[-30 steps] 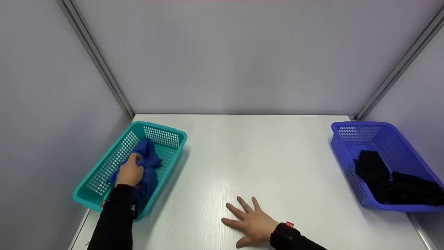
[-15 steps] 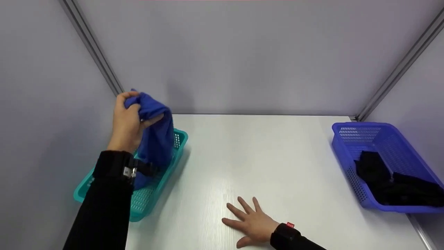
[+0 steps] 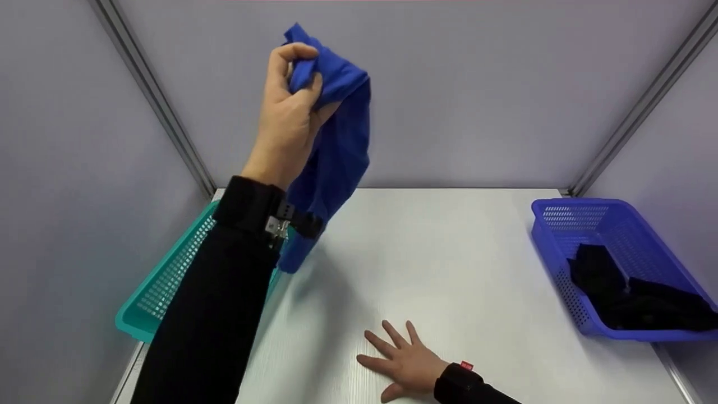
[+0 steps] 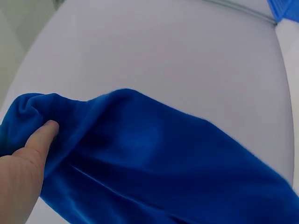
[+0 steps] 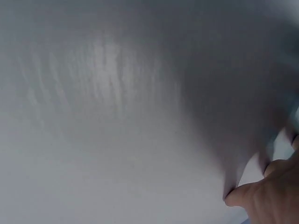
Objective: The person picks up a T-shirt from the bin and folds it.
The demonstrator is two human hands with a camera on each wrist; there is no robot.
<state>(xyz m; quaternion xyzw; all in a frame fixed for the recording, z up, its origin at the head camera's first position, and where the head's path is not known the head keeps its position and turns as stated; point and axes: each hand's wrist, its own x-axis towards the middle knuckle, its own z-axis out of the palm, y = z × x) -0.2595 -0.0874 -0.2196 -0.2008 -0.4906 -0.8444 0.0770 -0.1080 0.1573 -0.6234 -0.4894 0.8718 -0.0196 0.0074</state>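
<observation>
My left hand (image 3: 283,123) is raised in front of the back wall and pinches a blue cloth (image 3: 345,129) between thumb and fingers. The cloth hangs down in a long bunched fold, so its full shape does not show. In the left wrist view the thumb presses into soft creases of the same cloth (image 4: 145,149). Below and left stands a teal basket (image 3: 168,269), partly hidden by my left forearm and the cloth. My right hand (image 3: 409,365) rests on the white table with fingers spread; only part of it (image 5: 273,196) shows in the right wrist view.
A purple-blue basket (image 3: 544,241) stands at the table's right edge, with black fabric (image 3: 600,275) inside. Light panels enclose the white table (image 3: 449,252) at the back and both sides.
My left hand has lifted the blue cloth up out of the teal basket, then carried it higher and to the right. My right hand has stayed in place.
</observation>
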